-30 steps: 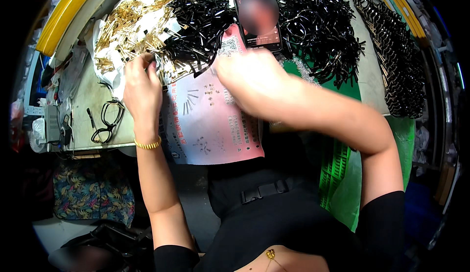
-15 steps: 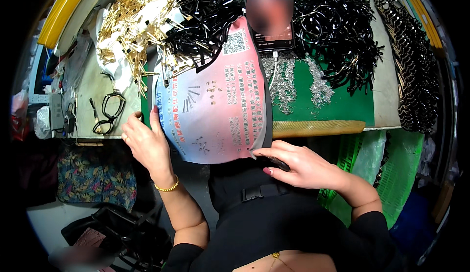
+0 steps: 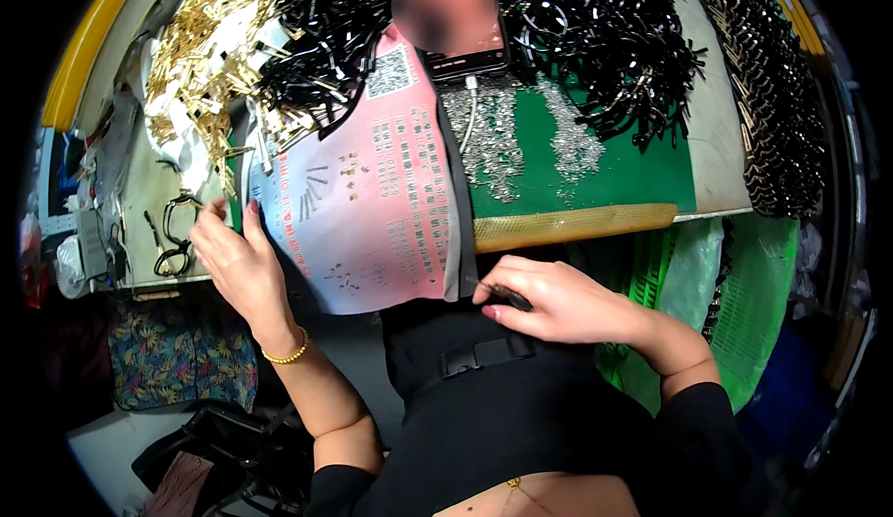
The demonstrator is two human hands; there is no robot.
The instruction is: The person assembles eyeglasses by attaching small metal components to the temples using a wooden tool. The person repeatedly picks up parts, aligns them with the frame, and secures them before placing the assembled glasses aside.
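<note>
My left hand (image 3: 240, 261) lies at the left edge of a pink and blue printed mat (image 3: 349, 229), its fingers stretched out and the thumb apart along the mat's side. In my right hand (image 3: 567, 303), fingers are closed round a slim tool with a dark handle (image 3: 510, 298); its thin tip is too small to make out. That hand is just right of the mat's near corner. Small dark pins and little brass-coloured parts lie in groups on the mat. Left of my left hand is a black glasses frame (image 3: 174, 261).
Behind the mat are piles of gold-coloured temple arms (image 3: 200, 61) and black temple arms (image 3: 619, 43). A phone (image 3: 465, 61) with a white cable stands between. Small silver parts (image 3: 488, 145) cover some green tabletop (image 3: 642, 168). A green basket (image 3: 763, 322) stands below right.
The view has shifted, so the table and mat appear farther left. My right hand with the tool is slightly farther from the mat's corner. My left hand stays by the mat's edge.
</note>
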